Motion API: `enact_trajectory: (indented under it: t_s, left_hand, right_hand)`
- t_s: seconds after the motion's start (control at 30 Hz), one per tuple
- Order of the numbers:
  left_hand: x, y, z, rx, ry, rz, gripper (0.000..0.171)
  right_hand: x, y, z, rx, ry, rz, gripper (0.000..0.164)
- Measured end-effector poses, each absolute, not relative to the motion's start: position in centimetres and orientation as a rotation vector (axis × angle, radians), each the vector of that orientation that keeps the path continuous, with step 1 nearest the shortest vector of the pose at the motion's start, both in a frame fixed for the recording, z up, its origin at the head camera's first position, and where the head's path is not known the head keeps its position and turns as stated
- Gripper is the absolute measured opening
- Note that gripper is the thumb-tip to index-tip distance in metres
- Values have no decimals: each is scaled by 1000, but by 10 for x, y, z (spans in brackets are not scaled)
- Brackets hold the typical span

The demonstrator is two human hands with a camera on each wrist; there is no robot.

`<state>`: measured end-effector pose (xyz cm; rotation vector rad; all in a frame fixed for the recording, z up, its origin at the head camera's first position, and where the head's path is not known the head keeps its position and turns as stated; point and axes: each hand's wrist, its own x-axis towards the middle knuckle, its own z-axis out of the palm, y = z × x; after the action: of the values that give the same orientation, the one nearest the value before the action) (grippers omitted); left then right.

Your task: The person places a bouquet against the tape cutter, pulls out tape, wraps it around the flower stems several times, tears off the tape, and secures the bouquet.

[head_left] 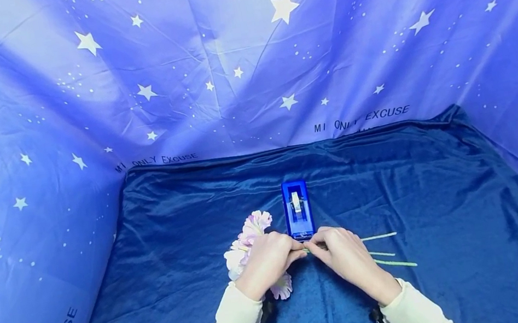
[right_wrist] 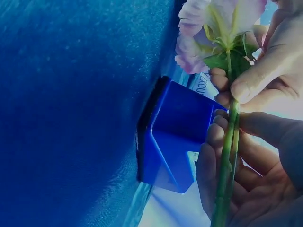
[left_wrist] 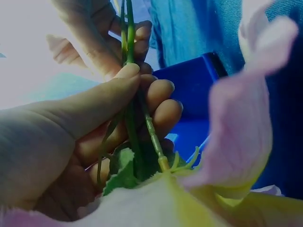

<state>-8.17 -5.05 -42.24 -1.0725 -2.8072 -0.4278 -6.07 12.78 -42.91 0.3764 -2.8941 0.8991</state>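
Note:
Artificial flowers [head_left: 256, 223] with pale pink-and-white petals lie to the left of and beneath my left hand [head_left: 267, 262]. Their green stems [right_wrist: 221, 201] run together to the right. Just below the blossoms, my left thumb and fingers pinch these stems, as the left wrist view shows up close. Right beside it, my right hand [head_left: 344, 257] holds the same stems between thumb and fingers. Past the right hand the stem ends [head_left: 405, 264] fan out in several strands. A blue tape dispenser [head_left: 289, 218] with a roll of tape [head_left: 296, 202] stands directly beyond both hands.
Dark blue velvety cloth [head_left: 175, 239] covers the work surface, with wrinkles toward the back and right. Blue-violet curtains [head_left: 202, 42] printed with white stars and lettering enclose the back and both sides.

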Motion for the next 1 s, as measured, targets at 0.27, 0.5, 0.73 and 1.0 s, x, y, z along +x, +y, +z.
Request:
enact_trajectory:
  t_s: [0.27,0.5,0.73,1.0]
  left_hand:
    - [-80,-50,-422,-1093,-2771,-395,18]
    - [-77,-50,-422,-1100,-2752,-356,14]
    - [-71,-48,-422,-1081,-2738,-299,14]
    - [-69,-49,-421,-1041,-2750,-290,11]
  right_hand:
    - [-61,132,-426,426,-2862,941,13]
    - [-62,135,-426,496,-2926,1071,13]
    - [-61,138,-422,560,-2978,1219,15]
    - [-63,139,-422,612,-2971,1293,16]
